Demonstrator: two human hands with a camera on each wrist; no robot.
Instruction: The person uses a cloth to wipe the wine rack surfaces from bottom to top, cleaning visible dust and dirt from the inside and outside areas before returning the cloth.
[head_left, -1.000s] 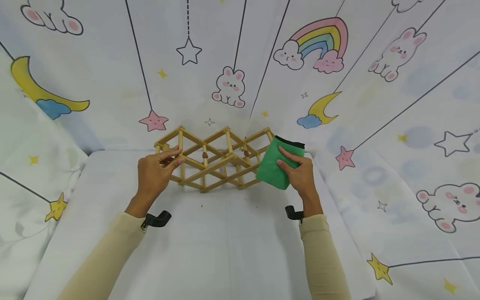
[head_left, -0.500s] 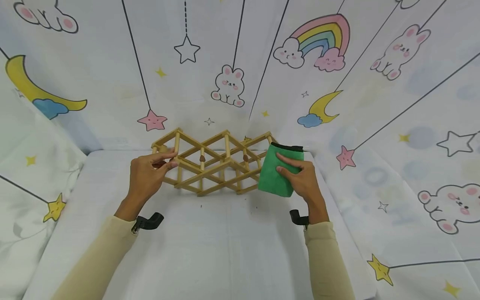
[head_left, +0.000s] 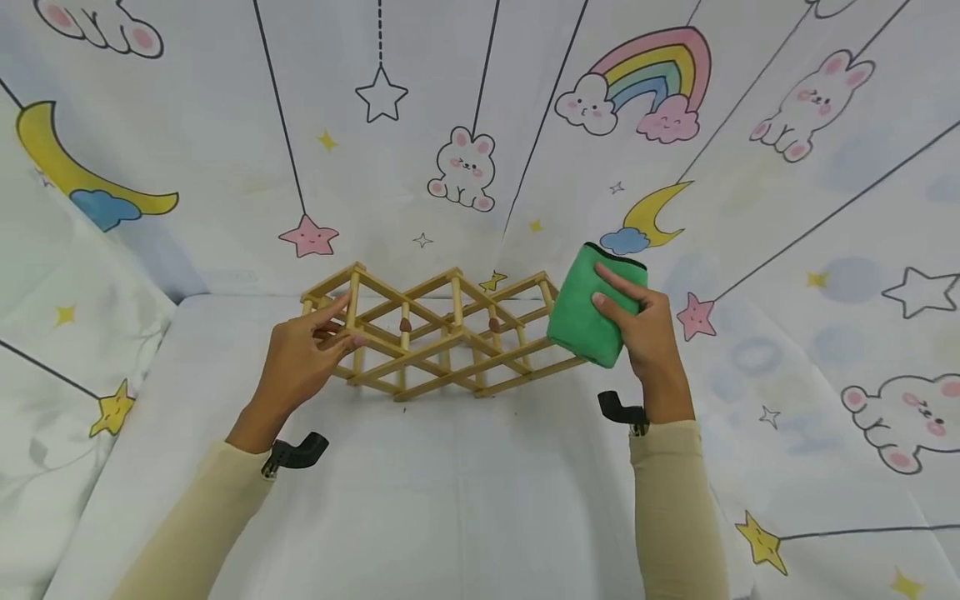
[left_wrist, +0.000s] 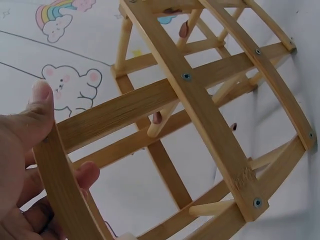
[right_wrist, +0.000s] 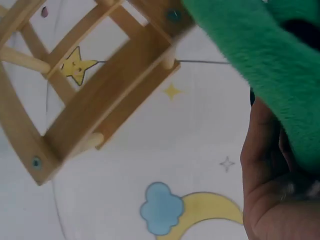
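A wooden lattice rack [head_left: 457,333] of crossed slats and round dowels stands at the back of the white table. My left hand [head_left: 311,350] grips its left end; in the left wrist view the thumb [left_wrist: 42,97] lies against an end slat, with fingers curled behind it. In my right hand [head_left: 637,325] is a folded green cloth [head_left: 596,304] with a black edge, held up by the rack's right end. Fluffy pile shows on the cloth [right_wrist: 250,55] in the right wrist view, where the rack [right_wrist: 110,85] is beside it. Brown peg tips [head_left: 405,325] show inside the rack.
White fabric printed with rabbits, stars, moons and a rainbow [head_left: 652,75] hangs behind the table and along both sides. The white table [head_left: 450,500] extends toward me in front of the rack. A black camera mount sits on each wrist.
My right hand has lifted the green cloth up and to the right, off the rack's right end in the head view. My left hand keeps its grip; the rack sits slightly lower in view.
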